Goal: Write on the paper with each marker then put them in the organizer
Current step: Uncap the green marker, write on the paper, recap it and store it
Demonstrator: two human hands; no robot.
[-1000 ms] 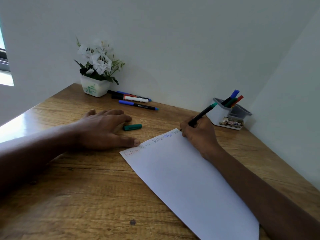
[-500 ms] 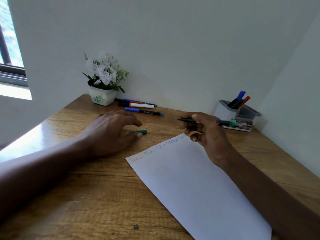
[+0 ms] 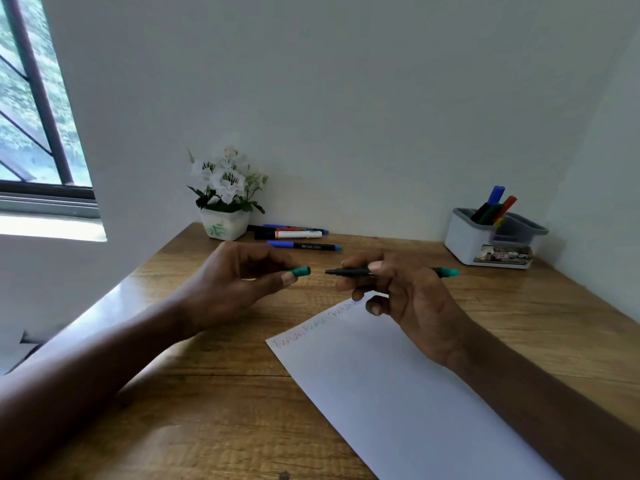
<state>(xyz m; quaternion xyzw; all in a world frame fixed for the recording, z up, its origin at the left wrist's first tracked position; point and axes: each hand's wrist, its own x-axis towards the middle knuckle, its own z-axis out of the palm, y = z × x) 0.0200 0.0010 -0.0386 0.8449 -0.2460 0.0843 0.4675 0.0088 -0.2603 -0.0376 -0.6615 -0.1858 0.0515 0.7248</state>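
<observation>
The left hand (image 3: 235,282) pinches a green cap (image 3: 300,271) between thumb and fingers, open end toward the tip of the marker (image 3: 349,271), just short of touching it. The right hand (image 3: 408,299) grips that marker level, above the top edge of the paper (image 3: 398,393). The organizer (image 3: 464,242) at the back right holds what look like four markers, and more markers (image 3: 301,245) lie by the flowerpot (image 3: 225,228).

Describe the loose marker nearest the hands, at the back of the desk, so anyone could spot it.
Find the white flower pot at the back of the desk. Three markers lie to its right; the slim marker is the frontmost, apart from the other two. It has a black barrel and blue cap, unlike the thick white-labelled marker behind it.
</observation>
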